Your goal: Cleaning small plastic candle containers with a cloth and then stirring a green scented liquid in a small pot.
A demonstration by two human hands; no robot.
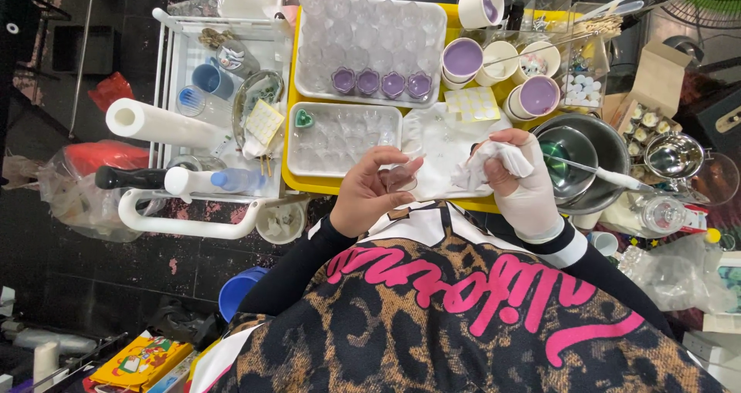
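My left hand (369, 192) holds a small clear glass cup (400, 178) at its fingertips, just above the near edge of the yellow tray (292, 178). My right hand (515, 178), in a thin white glove, grips a crumpled white tissue (486, 165) right beside the cup. Under both hands lies a white cloth (441, 142). A white tray (305, 84) of clear flower-shaped cups sits at the back, with several filled with purple wax (380, 82). A smaller tray (293, 161) holds more clear cups and one green heart (304, 118).
Paper cups of purple wax (461, 57) stand at the back right. A steel bowl (610, 150) with a green pot and a spatula (602, 173) sits right of my gloved hand. A white cart (166, 99) on the left carries a paper roll (154, 121) and bottles.
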